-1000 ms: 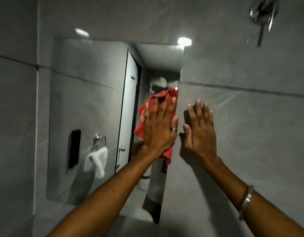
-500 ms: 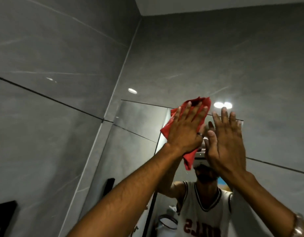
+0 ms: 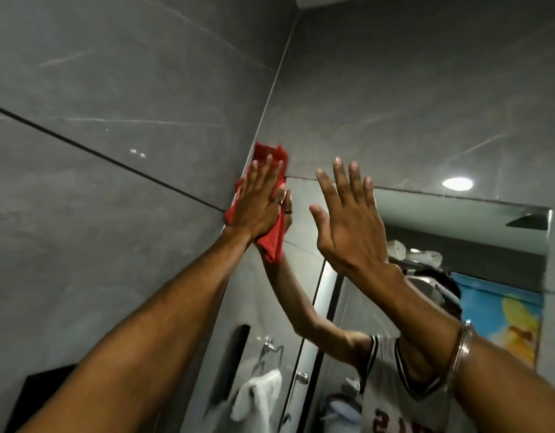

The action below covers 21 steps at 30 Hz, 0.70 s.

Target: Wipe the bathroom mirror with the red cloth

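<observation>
Red cloth (image 3: 271, 210) pinned flat at mirror (image 3: 426, 232) top-left corner under left hand (image 3: 259, 201), fingers spread for even pressure. Right hand (image 3: 348, 220) open, empty, palm toward glass, likely bracing; contact unclear.

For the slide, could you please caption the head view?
Left hand presses crumpled red cloth into the wall mirror's top-left corner.

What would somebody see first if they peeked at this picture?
The bright red cloth jumps out first, pressed flat under the left hand at the mirror's top left corner by the grey wall. Next is the right hand, spread open beside it, over the glass.
</observation>
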Each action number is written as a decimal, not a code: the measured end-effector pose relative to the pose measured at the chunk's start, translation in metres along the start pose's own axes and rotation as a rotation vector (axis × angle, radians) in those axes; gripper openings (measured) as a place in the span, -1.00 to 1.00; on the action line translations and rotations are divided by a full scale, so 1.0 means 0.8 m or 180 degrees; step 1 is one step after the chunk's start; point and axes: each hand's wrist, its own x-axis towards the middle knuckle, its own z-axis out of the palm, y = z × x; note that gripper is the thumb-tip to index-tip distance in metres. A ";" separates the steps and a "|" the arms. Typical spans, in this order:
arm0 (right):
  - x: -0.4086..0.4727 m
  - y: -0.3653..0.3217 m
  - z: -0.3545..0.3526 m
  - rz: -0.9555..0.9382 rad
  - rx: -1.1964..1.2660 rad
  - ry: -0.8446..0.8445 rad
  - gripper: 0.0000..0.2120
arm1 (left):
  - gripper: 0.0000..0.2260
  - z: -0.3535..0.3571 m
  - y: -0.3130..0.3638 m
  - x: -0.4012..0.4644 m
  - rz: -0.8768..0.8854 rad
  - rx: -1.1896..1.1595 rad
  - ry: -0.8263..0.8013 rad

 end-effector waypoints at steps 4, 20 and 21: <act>-0.039 -0.019 0.021 0.0104 0.0098 -0.0102 -0.33 | -0.46 0.010 0.008 -0.048 0.0130 0.0210 -0.0014; -0.336 -0.154 -0.018 0.0125 0.0622 -0.1086 -0.40 | -0.43 0.091 -0.077 -0.535 -0.0474 -0.0194 -0.0339; -0.350 -0.150 -0.025 0.0150 0.0668 -0.1067 -0.41 | -0.45 0.096 -0.074 -0.541 -0.0540 -0.0210 -0.0306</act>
